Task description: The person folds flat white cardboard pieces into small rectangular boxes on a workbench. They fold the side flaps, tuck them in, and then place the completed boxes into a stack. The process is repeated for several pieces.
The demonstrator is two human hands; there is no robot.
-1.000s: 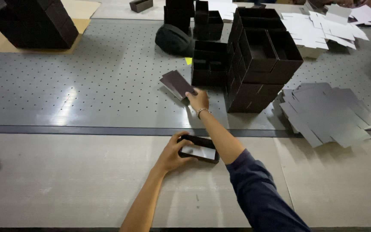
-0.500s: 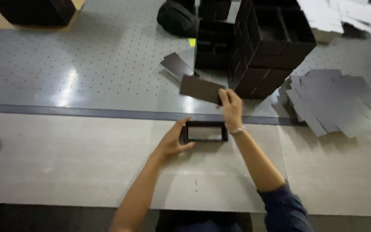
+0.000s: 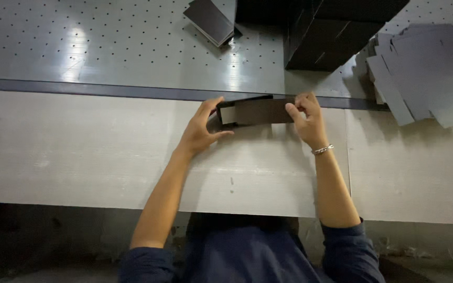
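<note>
Near the far edge of the pale wooden bench (image 3: 79,152), just short of the dark strip (image 3: 106,90) bordering the perforated metal table (image 3: 106,42), lying crosswise with the long axis running left to right: a flat dark cardboard piece (image 3: 255,111), one end folded to show a paler inner face. Being held from both ends, level between the two hands. Gripping the right end: the right hand (image 3: 306,118), thumb and fingers pinched shut on the card, wrist (wearing a thin bracelet) bent back toward the body. Cupping the left end: the left hand (image 3: 201,131), fingers spread and curved, thumb reaching under the paler flap, touching the card rather than clamping it hard. Neither hand standing nearer; both forearms converging from the body in a narrow V. Sitting farther out on the metal table, well apart from the hands: another flat dark piece (image 3: 211,20), a stack of assembled black boxes (image 3: 336,31), and, off to the right, a fanned heap of grey flat blanks (image 3: 425,68).
</note>
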